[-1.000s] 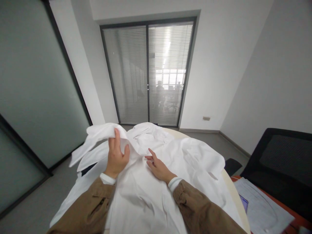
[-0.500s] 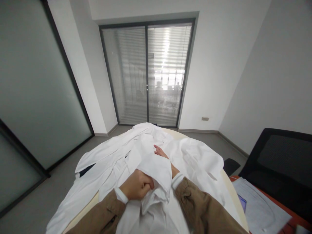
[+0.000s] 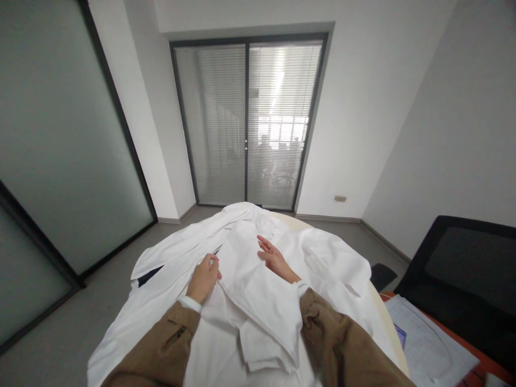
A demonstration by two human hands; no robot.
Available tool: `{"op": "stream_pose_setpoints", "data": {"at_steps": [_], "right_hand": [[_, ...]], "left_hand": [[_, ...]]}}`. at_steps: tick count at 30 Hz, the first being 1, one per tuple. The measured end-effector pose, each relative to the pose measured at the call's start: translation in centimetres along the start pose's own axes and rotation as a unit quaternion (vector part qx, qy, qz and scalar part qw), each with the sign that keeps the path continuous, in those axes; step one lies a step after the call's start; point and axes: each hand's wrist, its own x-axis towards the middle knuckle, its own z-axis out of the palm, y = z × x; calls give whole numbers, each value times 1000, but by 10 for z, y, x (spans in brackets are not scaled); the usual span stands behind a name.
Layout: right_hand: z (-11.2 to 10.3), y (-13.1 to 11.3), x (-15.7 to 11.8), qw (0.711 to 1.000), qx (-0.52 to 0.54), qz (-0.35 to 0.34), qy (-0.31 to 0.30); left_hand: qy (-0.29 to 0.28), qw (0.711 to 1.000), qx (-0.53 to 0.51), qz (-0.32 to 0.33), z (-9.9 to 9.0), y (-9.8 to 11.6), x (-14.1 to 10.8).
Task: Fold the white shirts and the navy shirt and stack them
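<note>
White cloth point(image 3: 258, 290), apparently a garment, lies creased and partly folded over a round pale table point(image 3: 389, 333). My left hand point(image 3: 205, 277) is at the left edge of the folded part, its fingers curled and pinched together at the fabric. On the right side of that part rests my right hand point(image 3: 276, 259), fingers apart and touching the cloth, thumb near the index finger. A dark patch point(image 3: 150, 276) shows between layers at the cloth's left side. The folded part's lower end hangs loosely between my forearms.
At the right stands a black mesh chair point(image 3: 463, 274), beside papers point(image 3: 435, 338) and a purple-edged phone-like object point(image 3: 400, 335) on a red surface. Glass doors with blinds point(image 3: 245, 123) are at the back, and a frosted glass panel point(image 3: 68, 134) is at the left.
My left hand has moved forward and left, off the lower folds to the cloth's left edge. My right hand has turned slightly, showing more fingers. The folded part now lies flatter.
</note>
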Motion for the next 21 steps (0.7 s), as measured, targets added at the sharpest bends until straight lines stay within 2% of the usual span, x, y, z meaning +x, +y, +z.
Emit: {"op": "stream_pose_setpoints", "data": {"at_steps": [3,5,8,11,13,16,19,21], "right_hand": [[3,-12,-6,996,84,6,-30],[1,-17,-9,995,77,62,-33],[-6,-20,-12,980,-15,188,-63],[-15,-22,-17,959,-72,231,-147],[-20,-28,-21,960,-63,213,-169],[-26,-42,-25,971,5,174,-163],[-35,-55,-26,974,57,159,-148],[-42,-59,-27,969,34,185,-158]], "left_hand": [[55,980,189,0,4,2,-3],[72,959,275,4,8,2,-5],[63,944,325,7,12,1,-7],[65,945,321,10,13,-2,-7],[71,951,301,16,12,-5,-6],[71,972,223,26,11,-11,-1],[78,996,49,13,12,-20,8],[75,991,-113,-19,15,-25,14]]}}
